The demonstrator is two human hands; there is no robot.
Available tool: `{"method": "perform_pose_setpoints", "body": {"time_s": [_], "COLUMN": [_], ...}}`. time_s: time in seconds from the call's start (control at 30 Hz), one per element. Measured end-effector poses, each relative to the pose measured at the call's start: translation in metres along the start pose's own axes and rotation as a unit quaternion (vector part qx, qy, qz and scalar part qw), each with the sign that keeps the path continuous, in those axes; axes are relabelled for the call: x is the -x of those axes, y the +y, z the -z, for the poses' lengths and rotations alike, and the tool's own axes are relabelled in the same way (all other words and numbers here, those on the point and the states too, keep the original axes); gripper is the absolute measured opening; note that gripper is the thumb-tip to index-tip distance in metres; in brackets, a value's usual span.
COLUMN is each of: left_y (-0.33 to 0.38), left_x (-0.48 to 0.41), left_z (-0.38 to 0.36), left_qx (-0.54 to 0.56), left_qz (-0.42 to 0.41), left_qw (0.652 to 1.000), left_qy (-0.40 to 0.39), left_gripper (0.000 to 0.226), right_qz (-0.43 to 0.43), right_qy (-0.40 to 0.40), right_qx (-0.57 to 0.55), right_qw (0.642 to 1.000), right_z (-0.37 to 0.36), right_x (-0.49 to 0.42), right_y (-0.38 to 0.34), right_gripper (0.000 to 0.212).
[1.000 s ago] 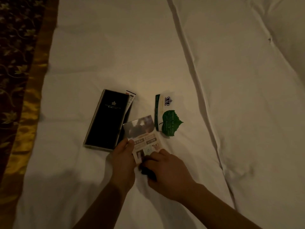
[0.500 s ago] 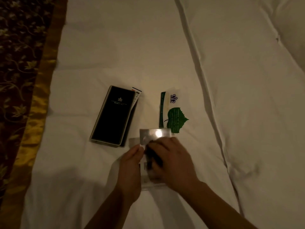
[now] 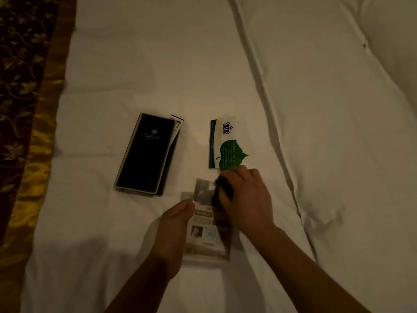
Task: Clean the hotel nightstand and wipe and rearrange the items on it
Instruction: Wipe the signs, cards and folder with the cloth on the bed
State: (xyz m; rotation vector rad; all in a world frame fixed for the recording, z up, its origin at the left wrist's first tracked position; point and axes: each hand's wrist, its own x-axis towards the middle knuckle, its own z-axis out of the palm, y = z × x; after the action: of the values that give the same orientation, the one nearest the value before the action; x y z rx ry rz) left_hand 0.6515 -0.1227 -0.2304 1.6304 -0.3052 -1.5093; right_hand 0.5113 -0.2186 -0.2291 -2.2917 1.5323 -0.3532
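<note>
Presently, the work surface is a white bed sheet (image 3: 140, 64), dimly lit. A printed card in a clear stand (image 3: 206, 224) lies flat on the sheet at 6 o'clock of the view. The left hand (image 3: 174, 231) grips its left edge, thumb on the face and the other fingers hidden beneath. The right hand (image 3: 244, 199) is curled tight around a dark cloth (image 3: 222, 193) and presses it against the card's upper right part, covering that corner.

Surrounding items: a black folder (image 3: 145, 154) with a small gold emblem lies at 10 o'clock of the card, near but apart from it, with a paper slip (image 3: 177, 127) protruding from its right side. A white card with a green leaf (image 3: 222, 145) lies at 12 o'clock of the printed card, its lower edge just beside the right-hand knuckles; contact cannot be determined. A raised fold (image 3: 270, 123) in the bedding runs diagonally at 3 o'clock. A dark patterned bed runner with a gold border (image 3: 24, 109) occupies the 9 o'clock margin.
</note>
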Motion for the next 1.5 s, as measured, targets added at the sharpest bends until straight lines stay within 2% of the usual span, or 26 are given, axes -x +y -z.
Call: {"method": "perform_pose_setpoints", "body": {"time_s": [0.1,0.23,0.3,0.4,0.43,0.5,0.53,0.6,0.7,0.77,0.8,0.87,0.93,0.97,1.07,1.17,1.23,1.33,1.43,1.5], "left_y": [0.003,0.003,0.001,-0.003,-0.003,-0.005,-0.004,-0.002,-0.005,-0.005,-0.005,-0.003,-0.001,0.001,0.005,0.005,0.006,0.005,0.001,-0.001], "left_x": [0.001,-0.004,-0.004,-0.002,0.000,0.003,0.005,0.010,0.013,0.013,0.013,0.011,0.008,0.007,0.002,-0.005,-0.009,-0.009,-0.008,-0.006], "left_z": [0.002,0.000,0.001,-0.003,-0.008,-0.016,-0.019,-0.023,-0.031,-0.037,-0.038,-0.039,-0.037,-0.036,-0.034,-0.031,-0.032,-0.033,-0.035,-0.040], "left_qx": [-0.023,-0.013,-0.030,-0.062,-0.062,-0.032,0.009,0.082,0.184,0.244,0.250,0.228,0.221,0.220,0.209,0.156,0.145,0.130,0.146,0.172], "left_qz": [-0.032,-0.025,-0.021,-0.056,-0.065,-0.052,-0.029,0.013,0.102,0.123,0.128,0.133,0.125,0.115,0.102,0.059,0.044,0.057,0.098,0.124], "left_qw": [0.998,0.996,0.994,0.994,0.995,0.998,0.999,0.995,0.971,0.952,0.948,0.950,0.952,0.953,0.961,0.975,0.977,0.978,0.974,0.967], "left_qy": [0.039,0.089,0.099,0.073,0.049,0.003,-0.018,-0.054,-0.116,-0.136,-0.149,-0.166,-0.172,-0.171,-0.148,-0.148,-0.148,-0.152,-0.141,-0.139], "left_gripper": [0.038,0.038,0.036,0.031,0.034,0.074,0.085,0.084,0.057,0.049,0.049,0.054,0.062,0.064,0.070,0.079,0.085,0.087,0.085,0.082], "right_qz": [-0.119,-0.143,-0.184,-0.215,-0.209,-0.182,-0.169,-0.152,-0.110,-0.054,-0.039,-0.063,-0.105,-0.099,-0.017,0.102,0.137,0.072,-0.023,-0.027], "right_qy": [-0.019,-0.075,-0.071,-0.054,-0.061,-0.100,-0.115,-0.107,-0.037,0.020,0.040,0.052,0.025,0.002,-0.062,-0.080,-0.106,-0.161,-0.119,-0.077], "right_qx": [-0.132,-0.231,-0.309,-0.449,-0.486,-0.532,-0.540,-0.527,-0.443,-0.381,-0.344,-0.290,-0.264,-0.254,-0.260,-0.256,-0.215,-0.153,-0.143,-0.175], "right_qw": [0.984,0.960,0.931,0.865,0.847,0.821,0.817,0.829,0.889,0.923,0.937,0.954,0.958,0.962,0.963,0.958,0.961,0.972,0.982,0.981], "right_z": [0.005,0.007,0.013,0.027,0.031,0.037,0.037,0.035,0.031,0.028,0.025,0.021,0.020,0.021,0.027,0.034,0.037,0.034,0.028,0.026], "right_x": [0.016,0.054,0.061,0.062,0.062,0.063,0.063,0.060,0.050,0.041,0.037,0.034,0.039,0.044,0.063,0.074,0.078,0.075,0.070,0.068], "right_y": [0.010,-0.006,-0.008,-0.010,-0.014,-0.027,-0.032,-0.036,-0.034,-0.032,-0.029,-0.017,-0.006,-0.004,-0.014,-0.021,-0.013,0.007,0.020,0.017], "right_gripper": [0.023,0.023,0.029,0.037,0.039,0.038,0.036,0.032,0.029,0.029,0.030,0.029,0.027,0.026,0.029,0.026,0.022,0.020,0.018,0.020]}}
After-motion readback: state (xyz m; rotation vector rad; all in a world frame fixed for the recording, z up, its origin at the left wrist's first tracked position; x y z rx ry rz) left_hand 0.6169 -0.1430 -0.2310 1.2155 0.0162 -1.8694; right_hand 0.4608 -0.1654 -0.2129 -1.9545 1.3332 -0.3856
